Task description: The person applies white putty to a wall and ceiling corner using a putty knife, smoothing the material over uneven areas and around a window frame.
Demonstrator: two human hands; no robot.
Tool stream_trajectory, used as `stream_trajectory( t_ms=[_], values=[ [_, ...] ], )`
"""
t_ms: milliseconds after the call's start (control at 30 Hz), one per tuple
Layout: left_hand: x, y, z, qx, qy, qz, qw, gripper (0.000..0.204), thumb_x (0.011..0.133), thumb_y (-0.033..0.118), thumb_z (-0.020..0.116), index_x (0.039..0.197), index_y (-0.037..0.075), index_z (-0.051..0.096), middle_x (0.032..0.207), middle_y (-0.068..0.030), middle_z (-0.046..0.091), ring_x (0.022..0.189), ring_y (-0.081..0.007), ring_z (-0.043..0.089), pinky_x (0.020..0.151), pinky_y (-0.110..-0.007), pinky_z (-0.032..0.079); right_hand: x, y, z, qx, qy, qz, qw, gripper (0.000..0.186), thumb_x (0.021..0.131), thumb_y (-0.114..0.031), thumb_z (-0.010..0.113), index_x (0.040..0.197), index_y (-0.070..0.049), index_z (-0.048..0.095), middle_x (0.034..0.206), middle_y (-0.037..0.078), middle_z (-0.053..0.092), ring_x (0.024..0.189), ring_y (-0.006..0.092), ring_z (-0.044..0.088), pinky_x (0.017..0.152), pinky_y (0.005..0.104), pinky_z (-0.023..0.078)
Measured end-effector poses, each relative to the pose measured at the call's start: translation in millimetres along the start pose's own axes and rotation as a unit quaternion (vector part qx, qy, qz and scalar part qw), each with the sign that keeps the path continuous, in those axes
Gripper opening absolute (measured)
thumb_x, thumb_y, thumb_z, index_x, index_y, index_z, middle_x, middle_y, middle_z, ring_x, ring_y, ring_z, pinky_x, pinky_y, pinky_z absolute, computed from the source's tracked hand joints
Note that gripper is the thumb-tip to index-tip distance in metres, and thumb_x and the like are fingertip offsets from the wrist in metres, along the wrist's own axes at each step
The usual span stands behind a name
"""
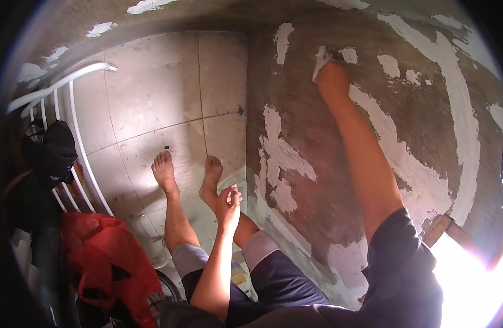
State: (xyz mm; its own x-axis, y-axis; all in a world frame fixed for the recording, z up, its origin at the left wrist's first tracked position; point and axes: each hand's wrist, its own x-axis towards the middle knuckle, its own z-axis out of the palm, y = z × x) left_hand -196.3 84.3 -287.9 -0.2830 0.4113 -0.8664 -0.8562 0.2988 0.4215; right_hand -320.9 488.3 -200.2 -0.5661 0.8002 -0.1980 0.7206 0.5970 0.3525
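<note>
My right arm reaches up to the brown wall (328,142) on the right. Against that wall my right hand (332,81) is closed and a little blurred, at the edge of a white putty patch (320,59). Whatever it grips, if anything, is hidden behind the fingers. Above my right knee, away from the wall, is my left hand (228,209), its fingers curled in. I cannot make out anything in it. Rough white putty streaks (393,147) and smaller patches cover much of the wall.
White metal rails (79,142) stand at the left, with a black cap (52,147) hung on them. Below lies a red plastic bag (106,257). My bare feet rest on the pale tiled floor (153,93). Bright light glares at the lower right, beside a wooden piece (438,229).
</note>
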Motion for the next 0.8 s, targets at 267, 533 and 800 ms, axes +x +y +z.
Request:
stream_trajectory(
  t_ms=[267, 533, 800],
  values=[
    [4, -5, -5, -0.04, 0.028, -0.006, 0.999, 0.031, 0.095, 0.026, 0.055, 0.116, 0.004, 0.061, 0.093, -0.0066, 0.063, 0.08, -0.0118, 0.062, 0.069, -0.024, 0.049, -12, -8, -44, 0.003, -0.032, 0.039, 0.999, 0.02, 0.083, -0.009, 0.055, 0.094, 0.005, 0.063, 0.094, 0.027, 0.066, 0.092, 0.0384, 0.065, 0.08, 0.0453, 0.052],
    [9, -4, -14, -0.021, 0.017, 0.015, 1.0, 0.037, 0.096, 0.031, 0.054, 0.117, 0.002, 0.06, 0.094, -0.0071, 0.063, 0.08, -0.0115, 0.061, 0.07, -0.024, 0.049, 19, -17, -5, -0.057, -0.055, 0.024, 0.997, 0.026, 0.083, -0.009, 0.058, 0.106, 0.001, 0.062, 0.104, 0.022, 0.066, 0.098, 0.0351, 0.065, 0.084, 0.0435, 0.052],
    [7, 10, -11, -0.043, 0.021, -0.004, 0.999, 0.034, 0.097, 0.026, 0.053, 0.118, 0.0, 0.059, 0.093, -0.0069, 0.062, 0.08, -0.0122, 0.06, 0.07, -0.024, 0.049, -3, -3, -40, -0.09, -0.06, 0.037, 0.993, 0.024, 0.084, -0.009, 0.055, 0.103, 0.001, 0.065, 0.106, 0.022, 0.065, 0.102, 0.0353, 0.063, 0.086, 0.0428, 0.051]
  ],
)
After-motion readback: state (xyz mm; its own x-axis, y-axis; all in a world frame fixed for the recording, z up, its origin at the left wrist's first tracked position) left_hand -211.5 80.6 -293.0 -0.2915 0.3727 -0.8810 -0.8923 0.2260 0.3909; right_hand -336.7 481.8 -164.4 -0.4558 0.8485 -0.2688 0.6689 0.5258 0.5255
